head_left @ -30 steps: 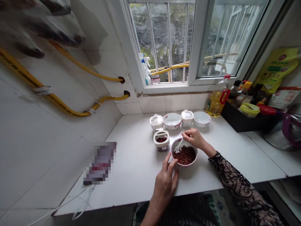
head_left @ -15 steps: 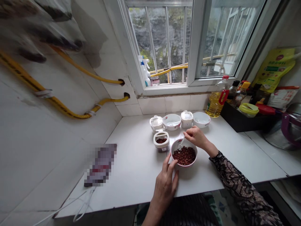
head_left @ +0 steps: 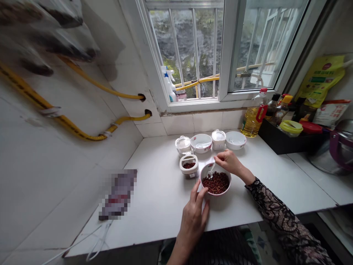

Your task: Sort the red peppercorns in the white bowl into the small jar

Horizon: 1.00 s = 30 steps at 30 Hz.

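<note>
A white bowl (head_left: 203, 188) with a pink rim holds dark red, peppercorn-like pieces (head_left: 216, 183). My right hand (head_left: 227, 162) is closed round the handle of a small white spoon (head_left: 211, 170), whose tip rests among the pieces at the bowl's back left. My left hand (head_left: 194, 213) touches the bowl's left front rim with its fingertips, fingers apart and the thumb below the rim. Just left of the bowl stands a clear jar (head_left: 189, 166) with a pale lid frame and similar red pieces inside.
Behind stand a white-filled jar (head_left: 184, 145), a white bowl (head_left: 201, 143), another jar (head_left: 218, 140) and a second bowl (head_left: 236, 140). An oil bottle (head_left: 251, 119) and a black condiment box (head_left: 281, 141) are at right. A blurred item (head_left: 118, 195) lies left.
My right hand has shifted slightly down and left with the spoon, whose tip has moved a little left in the bowl. My left hand has hardly moved.
</note>
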Motion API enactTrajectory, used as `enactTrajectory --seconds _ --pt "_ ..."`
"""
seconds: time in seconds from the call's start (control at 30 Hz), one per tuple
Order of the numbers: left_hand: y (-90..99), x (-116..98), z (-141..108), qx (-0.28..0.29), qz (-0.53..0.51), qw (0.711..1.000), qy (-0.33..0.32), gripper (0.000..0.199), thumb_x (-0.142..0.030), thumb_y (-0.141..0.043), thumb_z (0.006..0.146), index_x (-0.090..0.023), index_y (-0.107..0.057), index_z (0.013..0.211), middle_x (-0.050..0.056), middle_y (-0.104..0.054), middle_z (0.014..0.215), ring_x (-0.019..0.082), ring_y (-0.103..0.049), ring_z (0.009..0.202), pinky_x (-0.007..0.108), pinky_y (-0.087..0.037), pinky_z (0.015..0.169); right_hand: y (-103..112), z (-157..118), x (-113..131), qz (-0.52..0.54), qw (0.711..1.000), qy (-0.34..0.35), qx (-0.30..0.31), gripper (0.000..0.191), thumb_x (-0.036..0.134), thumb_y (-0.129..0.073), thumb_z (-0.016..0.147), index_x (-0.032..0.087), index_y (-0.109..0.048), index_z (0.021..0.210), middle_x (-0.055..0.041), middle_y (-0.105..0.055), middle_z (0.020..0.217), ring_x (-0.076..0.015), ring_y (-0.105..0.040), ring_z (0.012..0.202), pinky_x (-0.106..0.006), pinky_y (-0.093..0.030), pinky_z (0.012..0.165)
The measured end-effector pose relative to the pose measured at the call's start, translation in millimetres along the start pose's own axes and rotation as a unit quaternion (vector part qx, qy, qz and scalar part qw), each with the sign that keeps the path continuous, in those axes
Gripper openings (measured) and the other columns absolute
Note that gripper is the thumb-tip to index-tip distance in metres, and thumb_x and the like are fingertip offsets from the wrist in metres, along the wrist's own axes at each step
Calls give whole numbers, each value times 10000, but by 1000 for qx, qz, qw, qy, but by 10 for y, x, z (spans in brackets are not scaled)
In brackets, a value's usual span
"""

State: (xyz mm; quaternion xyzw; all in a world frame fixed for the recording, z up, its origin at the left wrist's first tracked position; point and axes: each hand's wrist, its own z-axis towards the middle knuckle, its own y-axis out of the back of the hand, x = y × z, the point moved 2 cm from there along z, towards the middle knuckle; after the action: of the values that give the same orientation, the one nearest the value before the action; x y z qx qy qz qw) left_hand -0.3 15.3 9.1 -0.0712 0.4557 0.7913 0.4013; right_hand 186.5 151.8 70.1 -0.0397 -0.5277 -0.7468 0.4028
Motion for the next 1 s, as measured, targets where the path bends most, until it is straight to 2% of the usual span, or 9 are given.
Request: enactTrajectory --seconds 0.23,0.43,0.57,0.73,0.9,1.0 --pt "5 -5 2 -2 5 1000 1 373 -114 -445 923 -211 -454 1283 179 -446 1436 248 -638 1151 315 -599 809 8 7 -42 45 998 -31 -19 457 368 -454 852 193 -287 465 62 -251 445 -76 -236 474 -256 -263 536" --pt "2 -8 8 -5 2 1000 0 359 -119 -442 932 -216 -456 1277 174 -441 1441 245 -637 1152 319 -596 828 14 0 -31 99 992 -78 3 438 402 -471 836 183 -423 460 38 -358 436 -81 -298 457 -246 -223 467" --pt "-6 -4 3 0 -2 1000 2 376 -110 -442 926 -216 -452 1286 180 -435 1445 237 -666 1094 319 -599 806 4 -2 -44 173 976 -131 12 426 437 -513 800 172 -503 467 36 -390 422 -79 -319 443 -237 -240 458" --pt "-15 -15 1 -10 -6 1000 4 400 -88 -431 912 -214 -455 1290 177 -431 1456 244 -630 1163 326 -589 845 -36 41 -49 257 949 -181 0 502 588 -546 740 185 -461 455 38 -380 419 -73 -300 428 -233 -228 438" --pt "-19 -14 10 -20 -1 1000 -7 383 -90 -421 919 -210 -456 1281 181 -439 1447 241 -643 1140 318 -595 820 -20 199 80 253 953 -162 -40 561 687 -476 782 198 -455 508 38 -370 455 -86 -299 451 -249 -243 454" --pt "-15 -8 15 -14 2 1000 -12 381 -96 -418 924 -212 -446 1287 185 -442 1443 228 -673 1080 309 -600 798 36 286 276 173 973 -93 -121 501 573 -449 886 193 -496 564 14 -443 498 -111 -363 502 -267 -313 529"
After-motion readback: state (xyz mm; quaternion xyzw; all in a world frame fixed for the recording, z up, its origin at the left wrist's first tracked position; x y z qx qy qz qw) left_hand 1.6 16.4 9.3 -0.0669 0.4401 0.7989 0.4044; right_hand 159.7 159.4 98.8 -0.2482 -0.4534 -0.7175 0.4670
